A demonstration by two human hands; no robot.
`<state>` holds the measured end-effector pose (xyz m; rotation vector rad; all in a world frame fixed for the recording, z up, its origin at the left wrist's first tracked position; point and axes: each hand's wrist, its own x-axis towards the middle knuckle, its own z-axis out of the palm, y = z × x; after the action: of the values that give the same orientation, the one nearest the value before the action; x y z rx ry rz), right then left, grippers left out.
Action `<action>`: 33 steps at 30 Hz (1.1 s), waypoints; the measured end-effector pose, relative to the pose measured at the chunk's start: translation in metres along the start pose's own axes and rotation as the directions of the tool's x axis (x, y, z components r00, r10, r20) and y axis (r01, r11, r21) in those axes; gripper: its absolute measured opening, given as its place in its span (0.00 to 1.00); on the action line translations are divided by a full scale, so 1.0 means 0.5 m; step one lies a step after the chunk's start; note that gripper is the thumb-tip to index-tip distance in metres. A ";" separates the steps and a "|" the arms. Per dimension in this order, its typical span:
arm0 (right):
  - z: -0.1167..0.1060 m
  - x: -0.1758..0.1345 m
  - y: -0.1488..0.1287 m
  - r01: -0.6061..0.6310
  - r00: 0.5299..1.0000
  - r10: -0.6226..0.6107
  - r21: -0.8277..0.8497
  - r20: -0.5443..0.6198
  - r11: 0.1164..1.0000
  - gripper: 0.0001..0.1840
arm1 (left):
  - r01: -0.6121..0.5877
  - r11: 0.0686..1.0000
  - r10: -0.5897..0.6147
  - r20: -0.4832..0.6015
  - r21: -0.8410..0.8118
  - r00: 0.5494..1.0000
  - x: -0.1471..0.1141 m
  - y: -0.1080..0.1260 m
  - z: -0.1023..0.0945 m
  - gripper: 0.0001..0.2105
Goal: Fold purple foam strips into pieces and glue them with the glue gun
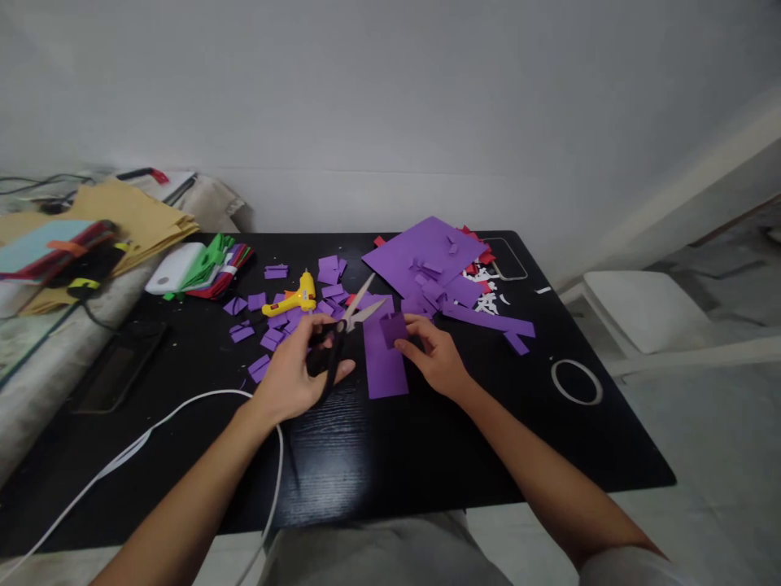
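Observation:
My left hand (296, 374) grips a pair of black-handled scissors (334, 358), fingers through the loops and blades spread apart, pointing up and right. Between the thumb and fingers of my right hand (436, 354) is a small dark purple paper piece (394, 330), close to the blade tips but apart from them. Beneath it lies a long purple paper strip (387, 376) on the black table. Many small folded purple paper pieces (272, 338) are scattered left of the strip, around a yellow glue gun (293, 299).
A large purple sheet (406, 248) lies at the back, with red and white scraps (486, 303) beside it. A tape ring (577, 382) is at right. On the left are a phone (122, 370), coloured bundles (213, 268), brown envelopes (137, 216) and a white cable (195, 397).

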<state>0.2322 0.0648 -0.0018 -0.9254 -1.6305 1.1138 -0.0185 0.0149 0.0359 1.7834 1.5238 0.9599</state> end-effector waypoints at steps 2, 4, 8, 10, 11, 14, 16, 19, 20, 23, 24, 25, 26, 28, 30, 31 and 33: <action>-0.015 0.008 -0.002 -0.026 1.000 0.026 0.002 -0.002 1.000 0.08 | -0.054 0.987 0.044 0.069 0.154 0.997 0.008 -0.008 -0.035 0.24; -0.024 0.014 -0.006 -0.042 0.999 0.042 0.009 0.008 0.999 0.09 | -0.085 0.968 0.050 0.151 0.234 0.987 0.015 -0.014 -0.056 0.23; -0.029 0.018 -0.010 -0.038 0.999 0.037 0.035 0.040 0.999 0.09 | -0.144 0.953 0.072 0.266 0.265 0.961 0.019 -0.019 -0.060 0.18; -0.028 0.017 -0.009 -0.031 0.998 0.029 0.039 0.056 0.999 0.09 | -0.161 0.955 0.078 0.311 0.250 0.947 0.017 -0.017 -0.052 0.17; -0.027 0.016 -0.009 -0.030 0.998 0.027 0.038 0.060 0.999 0.09 | -0.166 0.954 0.078 0.328 0.249 0.941 0.016 -0.016 -0.048 0.17; -0.025 0.014 -0.009 -0.035 0.997 0.033 0.034 0.073 0.999 0.09 | -0.186 0.945 0.084 0.349 0.269 0.933 0.012 -0.014 -0.040 0.15; -0.026 0.014 -0.010 -0.036 0.996 0.033 0.029 0.081 0.999 0.09 | -0.203 0.940 0.097 0.356 0.274 0.929 0.011 -0.014 -0.038 0.15; -0.027 0.014 -0.015 -0.031 0.995 0.029 0.016 0.091 0.999 0.10 | -0.213 0.937 0.103 0.366 0.275 0.925 0.013 -0.018 -0.039 0.15; -0.028 0.014 -0.016 -0.026 0.995 0.025 0.012 0.095 1.000 0.10 | -0.216 0.936 0.102 0.370 0.280 0.923 0.014 -0.019 -0.039 0.15; -0.029 0.015 -0.018 -0.002 0.996 0.003 -0.003 0.093 1.000 0.10 | -0.227 0.927 0.106 0.371 0.299 0.923 0.019 -0.020 -0.041 0.15; -0.029 0.015 -0.019 0.005 0.996 -0.004 -0.009 0.090 1.000 0.10 | -0.229 0.925 0.109 0.367 0.303 0.924 0.020 -0.020 -0.041 0.16; -0.029 0.014 -0.019 0.011 0.996 -0.010 -0.014 0.088 1.000 0.10 | -0.230 0.924 0.111 0.362 0.304 0.925 0.021 -0.019 -0.040 0.16; -0.029 0.014 -0.019 0.018 0.996 -0.016 -0.018 0.085 1.000 0.10 | -0.231 0.924 0.114 0.357 0.305 0.927 0.021 -0.019 -0.040 0.16; -0.028 0.014 -0.020 0.030 0.996 -0.029 -0.021 0.084 0.999 0.10 | -0.234 0.923 0.122 0.346 0.306 0.930 0.021 -0.018 -0.038 0.16; -0.028 0.013 -0.021 0.040 0.996 -0.038 -0.022 0.083 0.999 0.09 | -0.239 0.919 0.129 0.335 0.312 0.933 0.021 -0.018 -0.037 0.16; -0.028 0.013 -0.021 0.043 0.996 -0.041 -0.023 0.085 0.999 0.09 | -0.240 0.918 0.131 0.331 0.316 0.935 0.021 -0.019 -0.037 0.16; -0.029 0.013 -0.023 0.045 0.995 -0.043 -0.021 0.089 0.999 0.09 | -0.240 0.916 0.128 0.331 0.322 0.935 0.021 -0.022 -0.036 0.17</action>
<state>0.2433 0.0706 0.0133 -0.8610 -1.7313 1.1218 -0.0384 0.0266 0.0385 2.2487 1.4113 0.4715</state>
